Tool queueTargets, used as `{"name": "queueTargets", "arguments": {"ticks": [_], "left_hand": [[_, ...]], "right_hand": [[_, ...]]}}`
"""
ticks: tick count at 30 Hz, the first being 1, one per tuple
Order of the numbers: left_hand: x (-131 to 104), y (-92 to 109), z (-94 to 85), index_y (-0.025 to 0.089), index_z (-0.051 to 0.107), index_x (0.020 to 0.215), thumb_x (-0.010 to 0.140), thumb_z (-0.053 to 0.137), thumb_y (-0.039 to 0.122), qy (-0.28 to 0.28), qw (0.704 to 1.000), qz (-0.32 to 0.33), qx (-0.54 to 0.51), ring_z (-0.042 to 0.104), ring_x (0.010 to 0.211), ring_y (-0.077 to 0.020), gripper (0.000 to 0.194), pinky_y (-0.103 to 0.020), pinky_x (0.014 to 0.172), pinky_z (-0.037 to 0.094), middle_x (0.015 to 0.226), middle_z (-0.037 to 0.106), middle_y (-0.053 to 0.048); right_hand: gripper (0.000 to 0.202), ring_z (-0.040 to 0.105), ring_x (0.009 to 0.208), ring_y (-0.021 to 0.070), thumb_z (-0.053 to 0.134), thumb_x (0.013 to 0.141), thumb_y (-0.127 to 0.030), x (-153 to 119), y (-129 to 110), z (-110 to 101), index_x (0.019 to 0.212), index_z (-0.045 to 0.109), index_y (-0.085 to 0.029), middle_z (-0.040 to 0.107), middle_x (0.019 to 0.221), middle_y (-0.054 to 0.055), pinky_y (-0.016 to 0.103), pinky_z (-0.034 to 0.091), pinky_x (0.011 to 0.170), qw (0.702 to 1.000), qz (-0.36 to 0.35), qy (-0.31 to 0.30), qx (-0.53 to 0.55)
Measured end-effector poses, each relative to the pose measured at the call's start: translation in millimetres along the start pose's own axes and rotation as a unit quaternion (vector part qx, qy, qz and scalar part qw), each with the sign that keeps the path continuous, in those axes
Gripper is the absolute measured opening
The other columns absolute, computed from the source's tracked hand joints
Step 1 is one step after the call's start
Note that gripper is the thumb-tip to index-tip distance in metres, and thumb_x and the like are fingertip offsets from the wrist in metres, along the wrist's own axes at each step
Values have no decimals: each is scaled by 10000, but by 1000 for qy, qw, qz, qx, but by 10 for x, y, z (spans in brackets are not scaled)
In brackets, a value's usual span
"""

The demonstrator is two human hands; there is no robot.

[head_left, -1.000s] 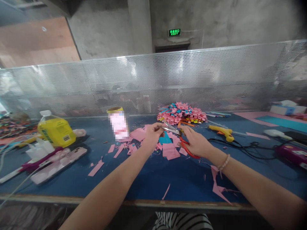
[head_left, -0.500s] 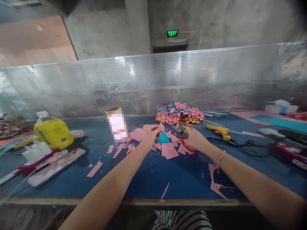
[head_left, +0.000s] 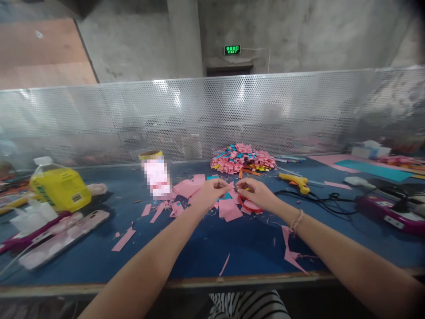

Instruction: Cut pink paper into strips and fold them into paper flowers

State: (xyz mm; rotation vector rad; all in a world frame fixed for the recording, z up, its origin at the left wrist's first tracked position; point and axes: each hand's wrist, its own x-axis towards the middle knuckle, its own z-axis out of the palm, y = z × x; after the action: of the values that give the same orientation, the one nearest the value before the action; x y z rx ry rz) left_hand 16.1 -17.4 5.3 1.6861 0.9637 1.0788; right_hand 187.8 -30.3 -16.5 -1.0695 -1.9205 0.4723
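Over the middle of the blue table (head_left: 199, 252), my left hand (head_left: 215, 190) pinches a small pink paper piece (head_left: 231, 188). Close to its right, my right hand (head_left: 254, 192) has its fingers pressed together near the same piece. A pair of red-handled scissors (head_left: 250, 206) sits under and against my right hand; its blades are hidden. Pink paper squares (head_left: 229, 210) and a bit of blue paper lie beneath both hands. Behind them stands a heap of folded pink and blue paper pieces (head_left: 242, 158).
A yellow glue gun (head_left: 295, 182) with a black cable lies at the right, near a purple power strip (head_left: 387, 212). At the left are a yellow-filled bottle (head_left: 61, 186), a phone (head_left: 64, 239) and a tube (head_left: 156, 177). A perforated metal screen (head_left: 116, 124) rises behind.
My right hand has moved left, close to my left hand, and its fingers now meet near the pink piece. The scissors have shifted left with it. The view has turned slightly right.
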Motion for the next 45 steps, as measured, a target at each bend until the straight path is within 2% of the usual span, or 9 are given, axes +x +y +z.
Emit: {"name": "queueTargets", "arguments": {"ticks": [7, 15, 22, 26, 30, 33, 36, 41, 45], "left_hand": [[-6, -49, 22, 149, 619, 626, 618, 590, 236, -47, 998, 34, 17, 465, 484, -73, 92, -202, 482, 378, 528, 542, -4], [-9, -64, 89, 142, 577, 731, 622, 608, 264, -28, 999, 17, -37, 519, 568, -88, 166, -242, 566, 437, 654, 581, -24], [-22, -74, 124, 136, 517, 694, 558, 653, 197, -37, 996, 22, -75, 512, 601, -85, 202, -239, 607, 434, 625, 524, 13], [-19, -93, 128, 135, 530, 681, 624, 595, 218, -50, 997, 31, -45, 510, 626, -90, 120, -246, 636, 425, 646, 528, -1], [-6, -105, 112, 133, 563, 693, 650, 565, 237, -38, 998, 50, 4, 510, 661, -103, 113, -252, 656, 414, 693, 559, -29], [-5, -111, 109, 130, 555, 690, 633, 582, 228, -38, 998, 45, -12, 507, 644, -98, 117, -268, 669, 424, 670, 544, -13], [-16, -108, 120, 126, 540, 682, 620, 601, 232, -54, 997, 26, -49, 520, 638, -95, 137, -288, 685, 440, 661, 529, -4], [-30, -106, 137, 128, 540, 671, 578, 641, 206, -51, 997, 7, -61, 546, 629, -100, 158, -304, 684, 462, 664, 538, -3], [-28, -121, 147, 134, 555, 667, 620, 608, 235, -54, 993, 11, -101, 548, 603, -102, 123, -328, 683, 479, 637, 538, -4]], "right_hand": [[157, 559, 590, 113, 528, 697, -307, -14, -35, 57, 765, 506, -167, 573, 658, 7, 268, 468, 600, 990, 47, -47, 126], [245, 584, 544, 126, 620, 598, -349, 1, -11, 92, 674, 471, -170, 561, 548, -26, 286, 475, 585, 963, 124, -35, 239], [261, 566, 524, 113, 608, 607, -365, 6, -32, 113, 663, 435, -178, 562, 560, -26, 280, 473, 566, 953, 130, -20, 273], [224, 562, 552, 121, 579, 638, -347, 5, -11, 126, 672, 442, -174, 546, 572, -18, 287, 469, 581, 967, 115, -28, 224], [156, 539, 619, 115, 548, 676, -305, -4, -26, 96, 713, 487, -167, 546, 681, 10, 264, 452, 605, 995, 35, 34, 91], [146, 544, 701, 126, 529, 698, -281, -14, -71, 53, 784, 530, -164, 569, 772, 38, 255, 448, 629, 997, -1, 68, 44], [124, 551, 727, 131, 507, 712, -233, -22, -115, 21, 792, 569, -161, 594, 785, 46, 249, 441, 639, 998, -19, 59, 14], [99, 559, 631, 113, 478, 712, -185, -10, -94, 28, 740, 568, -156, 599, 700, 21, 232, 438, 595, 998, 2, 32, 58], [96, 564, 615, 119, 477, 709, -192, -2, -45, 63, 754, 553, -153, 589, 681, 21, 246, 451, 594, 994, 25, 23, 106]]}}
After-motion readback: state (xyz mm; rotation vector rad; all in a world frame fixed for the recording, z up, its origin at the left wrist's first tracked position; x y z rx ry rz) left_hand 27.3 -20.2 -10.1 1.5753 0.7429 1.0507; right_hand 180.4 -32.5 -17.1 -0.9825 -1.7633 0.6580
